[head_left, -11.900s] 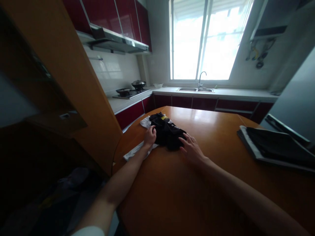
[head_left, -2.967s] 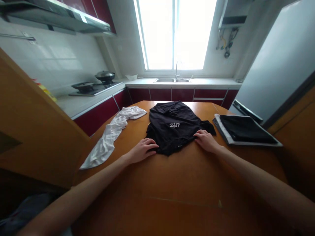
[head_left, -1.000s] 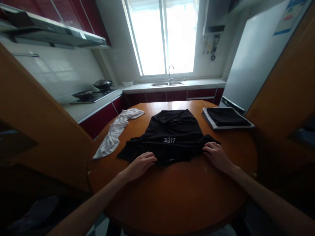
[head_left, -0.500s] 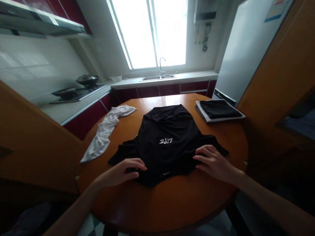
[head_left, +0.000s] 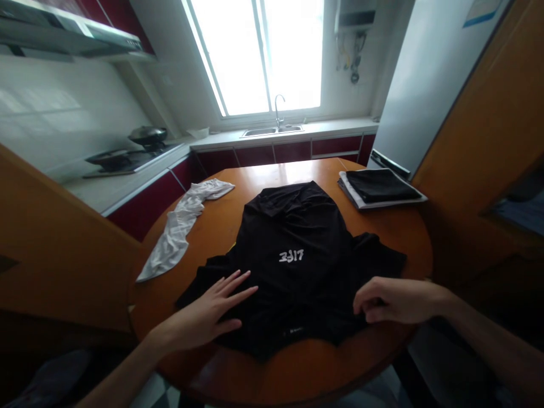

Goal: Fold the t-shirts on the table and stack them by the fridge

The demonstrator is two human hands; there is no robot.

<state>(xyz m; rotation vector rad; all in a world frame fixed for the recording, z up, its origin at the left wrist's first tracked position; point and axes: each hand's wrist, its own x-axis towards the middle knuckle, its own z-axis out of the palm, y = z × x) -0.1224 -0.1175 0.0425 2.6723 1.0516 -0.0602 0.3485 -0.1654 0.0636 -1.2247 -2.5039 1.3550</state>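
Note:
A black T-shirt (head_left: 293,226) lies spread on the wooden table, with its collar edge toward me and white lettering on it. Its far end is rumpled. My left hand (head_left: 208,311) lies over the shirt's near left part with the fingers spread flat. At the near right edge, below the right sleeve, my right hand (head_left: 395,300) has its fingers curled closed against the shirt's fabric. The fingertips are partly hidden there.
A crumpled white garment (head_left: 174,232) lies along the left side of the round table (head_left: 238,175). Folded dark and white clothes (head_left: 382,187) are stacked at the far right. Beyond stand a sink (head_left: 272,131), a stove with pans (head_left: 147,136) and a fridge (head_left: 414,85).
The black bundle has become a spread T-shirt, apart from the white garment. Lately it has slid nearer to me. My left fingers have spread out; my right hand has curled closed.

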